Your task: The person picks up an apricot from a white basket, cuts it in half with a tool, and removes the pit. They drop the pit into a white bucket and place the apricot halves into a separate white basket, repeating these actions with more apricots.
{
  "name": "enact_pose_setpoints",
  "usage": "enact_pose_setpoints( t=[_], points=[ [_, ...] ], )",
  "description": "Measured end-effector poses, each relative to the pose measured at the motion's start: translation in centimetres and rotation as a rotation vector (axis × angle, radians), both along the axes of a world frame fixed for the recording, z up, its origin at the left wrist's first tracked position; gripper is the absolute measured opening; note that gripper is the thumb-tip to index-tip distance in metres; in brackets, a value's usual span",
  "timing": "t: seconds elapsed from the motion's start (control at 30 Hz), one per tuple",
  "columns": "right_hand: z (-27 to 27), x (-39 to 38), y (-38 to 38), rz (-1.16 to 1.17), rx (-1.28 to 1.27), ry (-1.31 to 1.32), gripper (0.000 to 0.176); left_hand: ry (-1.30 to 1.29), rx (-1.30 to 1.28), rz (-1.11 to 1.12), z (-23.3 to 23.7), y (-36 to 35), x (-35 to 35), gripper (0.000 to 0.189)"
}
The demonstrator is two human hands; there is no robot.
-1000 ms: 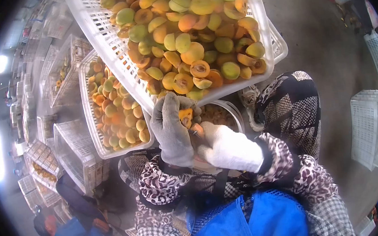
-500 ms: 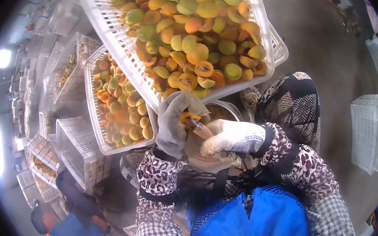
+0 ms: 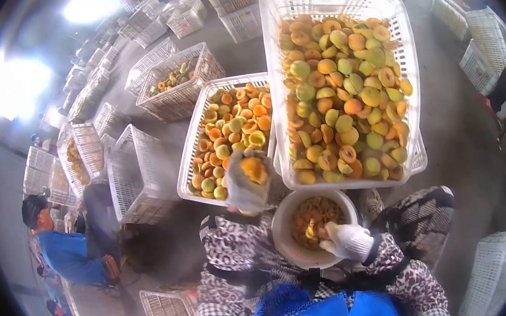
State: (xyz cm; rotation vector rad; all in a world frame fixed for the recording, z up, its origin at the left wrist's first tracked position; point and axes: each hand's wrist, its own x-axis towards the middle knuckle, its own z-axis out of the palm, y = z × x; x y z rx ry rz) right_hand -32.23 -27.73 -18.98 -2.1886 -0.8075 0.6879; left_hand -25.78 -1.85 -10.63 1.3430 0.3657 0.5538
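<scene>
Left hand (image 3: 244,186), in a grey glove, is raised in the head view. Its fingers are curled round an apricot half (image 3: 254,170), which sits cut face up in front of the near edge of a white crate (image 3: 188,163) of apricots. Right hand (image 3: 346,241), in a white glove, rests on the near rim of a white bowl (image 3: 280,225) holding orange fruit bits; whether its fingers grip anything cannot be told. Just beyond the bowl stands 1 larger crate (image 3: 272,48) filled with halved fruit. At the far left, a person in blue (image 3: 66,255) is among more crates.
</scene>
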Motion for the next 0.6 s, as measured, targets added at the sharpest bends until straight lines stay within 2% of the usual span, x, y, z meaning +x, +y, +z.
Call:
enact_pose_setpoints(
  t=[0.03,0.07,0.1,0.13,0.17,0.2,0.23,0.27,0.3,0.37,0.4,0.43,0.47,0.5,0.57,0.6],
  points=[
    [-0.3,0.2,-0.3,0.011,-0.19,-0.056,0.03,-0.011,-0.827,0.016,-0.7,2.3,1.7,0.019],
    [0.7,0.5,-0.3,0.005,-0.195,-0.059,0.03,-0.005,-0.525,-0.052,-0.9,3.7,2.5,0.017],
    [2.3,0.9,-0.2,0.002,-0.282,-0.063,0.032,0.074,0.145,-0.204,-2.9,7.1,4.0,0.018],
    [3.2,1.3,-0.2,0.0,-0.368,-0.064,0.034,0.068,0.801,-0.169,-4.9,10.5,5.5,0.019],
    [3.0,1.7,-0.5,-0.013,-0.374,-0.061,0.034,0.157,0.243,-0.193,-6.1,12.6,8.0,0.019],
    [2.6,2.0,-0.8,0.058,-0.337,-0.065,0.034,0.178,-0.334,-0.056,-7.2,14.7,10.4,0.019],
    [2.1,1.8,-1.3,0.116,-0.3,-0.06,0.033,0.155,-0.457,-0.076,-7.7,16.0,12.6,0.025],
    [1.8,1.4,-2.0,0.17,-0.266,-0.051,0.033,0.213,-0.135,-0.153,-4.7,15.2,13.2,0.039],
    [1.6,1.4,-2.1,0.057,-0.259,0.155,0.034,0.254,-0.194,-0.128,-2.2,13.5,13.2,0.049],
    [1.9,0.4,-2.8,-0.051,-0.075,-0.018,0.03,0.522,0.503,0.203,2.2,10.1,14.1,0.038],
    [1.3,0.3,-3.2,-0.066,-0.072,-0.015,0.03,0.134,0.365,0.175,1.9,8.3,14.6,0.03],
    [0.3,0.2,-3.5,0.119,-0.214,-0.276,0.027,-0.248,0.219,0.143,1.8,6.8,14.6,0.024],
    [-0.7,0.1,-3.5,0.309,-0.348,-0.536,0.024,-0.187,0.26,-0.075,1.0,4.6,14.4,0.019],
    [-0.5,0.1,-3.7,0.299,-0.338,-0.542,0.024,-0.13,0.297,-0.291,0.6,1.8,14.1,0.018],
    [0.7,0.5,-4.2,0.235,-0.151,-0.27,0.021,-0.304,1.477,-0.55,3.1,-5.4,13.3,0.034],
    [1.7,0.5,-4.4,0.241,-0.154,-0.283,0.021,-0.36,1.557,-0.634,1.8,-8.1,13.5,0.034]
  ],
)
